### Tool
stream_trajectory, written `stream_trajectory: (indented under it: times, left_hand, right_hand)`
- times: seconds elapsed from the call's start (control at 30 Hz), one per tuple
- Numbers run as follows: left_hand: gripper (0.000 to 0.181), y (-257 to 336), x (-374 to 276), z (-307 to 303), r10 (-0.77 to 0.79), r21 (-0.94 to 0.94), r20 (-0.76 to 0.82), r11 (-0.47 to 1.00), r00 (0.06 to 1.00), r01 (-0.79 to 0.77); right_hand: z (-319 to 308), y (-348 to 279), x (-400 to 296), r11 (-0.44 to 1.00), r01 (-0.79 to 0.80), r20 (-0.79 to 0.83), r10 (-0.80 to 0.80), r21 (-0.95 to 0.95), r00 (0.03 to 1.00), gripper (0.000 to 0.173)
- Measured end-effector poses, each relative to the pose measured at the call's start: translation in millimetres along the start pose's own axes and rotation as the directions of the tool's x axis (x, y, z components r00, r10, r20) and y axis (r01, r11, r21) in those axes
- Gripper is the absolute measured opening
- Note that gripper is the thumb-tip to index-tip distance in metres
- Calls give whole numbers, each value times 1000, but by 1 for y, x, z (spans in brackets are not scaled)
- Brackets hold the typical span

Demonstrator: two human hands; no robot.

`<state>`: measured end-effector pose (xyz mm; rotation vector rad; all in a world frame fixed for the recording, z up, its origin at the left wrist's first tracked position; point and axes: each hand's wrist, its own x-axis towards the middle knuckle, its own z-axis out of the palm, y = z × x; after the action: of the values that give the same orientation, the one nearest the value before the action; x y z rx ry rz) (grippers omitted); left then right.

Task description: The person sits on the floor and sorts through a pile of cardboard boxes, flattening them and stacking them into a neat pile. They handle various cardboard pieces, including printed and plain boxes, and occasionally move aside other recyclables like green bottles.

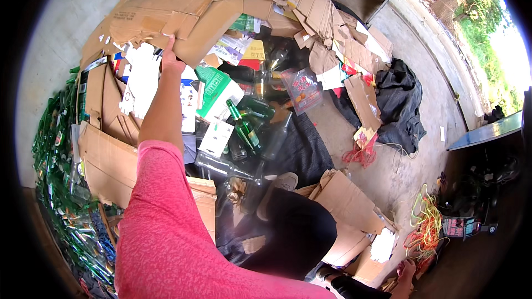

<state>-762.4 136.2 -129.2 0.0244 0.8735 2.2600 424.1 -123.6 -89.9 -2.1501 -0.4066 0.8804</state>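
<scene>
My left arm, in a pink sleeve, reaches out to a heap of flattened cardboard. My left hand [171, 59] grips the lower edge of a brown cardboard sheet [166, 4], one digit lying over its surface. Just below that edge lies a white glove-like item [142, 77]. Beside the wrist are a green and white printed carton [216, 87] and other printed card. Green bottles [247, 131] and clear glass bottles [224, 166] lie on black sheeting [305, 145] before me. My right hand is out of view.
A large pile of green bottles [58, 145] lines the left wall. Black plastic [399, 104], tangled red string [361, 153] and yellow-orange cord [428, 220] lie on the concrete floor [399, 170]. Folded cardboard [349, 211] rests beside my knee. Another person's hand [406, 270] shows lower right.
</scene>
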Motion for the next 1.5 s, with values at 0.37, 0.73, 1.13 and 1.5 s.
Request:
stream_trajectory:
  times: [0.37, 0.73, 1.13, 1.5]
  left_hand:
    - [50, 24, 66, 4, 57, 98, -138, 994, 989, -43]
    - [47, -10, -18, -8, 64, 104, -92, 993, 994, -55]
    - [43, -36, -203, -82, 74, 127, -135, 990, 988, -57]
    - [48, -46, -371, -237, -11, 223, -321, 971, 947, 87]
  right_hand:
    - [36, -21, -19, 1000, 23, 116, -21, -15, 993, 14]
    - [10, 12, -25, 1000, 4, 23, -4, -19, 1000, 32]
    - [12, 21, -34, 991, 113, 112, -120, 68, 986, 37]
    - [8, -11, -73, 963, 171, 219, -216, 207, 951, 36]
